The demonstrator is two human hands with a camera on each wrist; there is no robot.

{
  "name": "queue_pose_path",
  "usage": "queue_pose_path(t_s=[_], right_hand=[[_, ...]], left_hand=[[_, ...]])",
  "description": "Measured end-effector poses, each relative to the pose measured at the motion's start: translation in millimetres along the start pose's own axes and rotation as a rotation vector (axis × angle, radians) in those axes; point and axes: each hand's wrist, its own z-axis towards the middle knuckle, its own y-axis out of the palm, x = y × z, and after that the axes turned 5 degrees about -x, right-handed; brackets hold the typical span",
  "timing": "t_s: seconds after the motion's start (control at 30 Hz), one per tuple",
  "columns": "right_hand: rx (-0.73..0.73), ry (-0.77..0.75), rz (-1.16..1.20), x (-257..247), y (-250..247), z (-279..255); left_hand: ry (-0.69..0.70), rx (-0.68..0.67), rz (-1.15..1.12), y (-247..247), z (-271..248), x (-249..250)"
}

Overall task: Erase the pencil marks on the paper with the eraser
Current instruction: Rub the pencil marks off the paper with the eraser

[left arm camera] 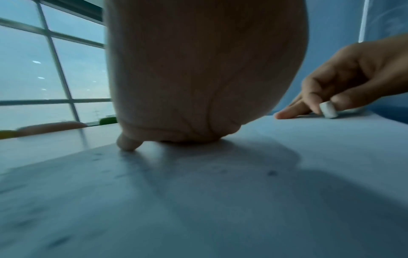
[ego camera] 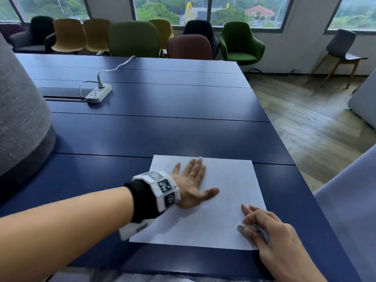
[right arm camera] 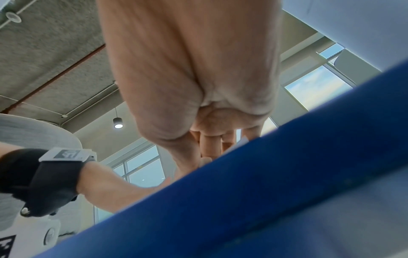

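A white sheet of paper (ego camera: 227, 200) lies on the blue table near its front edge; faint pencil specks show near its far left corner. My left hand (ego camera: 191, 180) lies flat on the sheet's left half with straight fingers, blurred. My right hand (ego camera: 262, 224) rests at the sheet's near right corner, pinching a small white eraser (left arm camera: 329, 109) between thumb and a finger, with two fingers stretched onto the paper. In the left wrist view the paper (left arm camera: 198, 200) fills the foreground. The right wrist view shows my right hand (right arm camera: 205, 150) from behind, its fingers half hidden by the table edge.
The blue table (ego camera: 152, 129) stretches away. A white power strip (ego camera: 98, 93) with its cable sits at the far left. A grey padded shape (ego camera: 20, 119) stands at the left. Several chairs (ego camera: 132, 37) line the windows. Wooden floor lies past the table's right edge.
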Motion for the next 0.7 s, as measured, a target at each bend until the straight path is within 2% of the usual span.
queue_pose_path(t_s=[0.07,0.1,0.17,0.23,0.3,0.37,0.47,0.53,0.6,0.7], right_hand=[[0.006,-0.006,0.006,2,2,0],[0.01,-0.008,0.013,2,2,0],[0.021,-0.002,0.026,4,2,0],[0.015,0.008,0.028,3,1,1],[0.013,0.01,0.014,3,1,1],[0.011,0.012,0.007,1,1,1],[0.011,0.005,0.012,0,2,0],[0.012,0.004,0.014,0,1,-1],[0.009,0.01,0.014,-1,0,-1],[0.005,0.016,0.018,-1,-2,0]], left_hand=[[-0.111,0.03,-0.07,0,-3,-16],[-0.115,0.057,-0.067,0,-4,-16],[0.008,0.088,0.043,5,-12,2],[0.213,0.04,0.116,17,-22,30],[0.311,-0.002,0.134,29,-26,46],[0.24,0.022,0.131,30,-22,34],[-0.018,0.02,0.113,12,-13,-6],[-0.098,0.042,0.102,5,-12,-17],[0.0,0.065,0.139,9,-19,-3],[0.304,0.028,0.178,30,-34,37]])
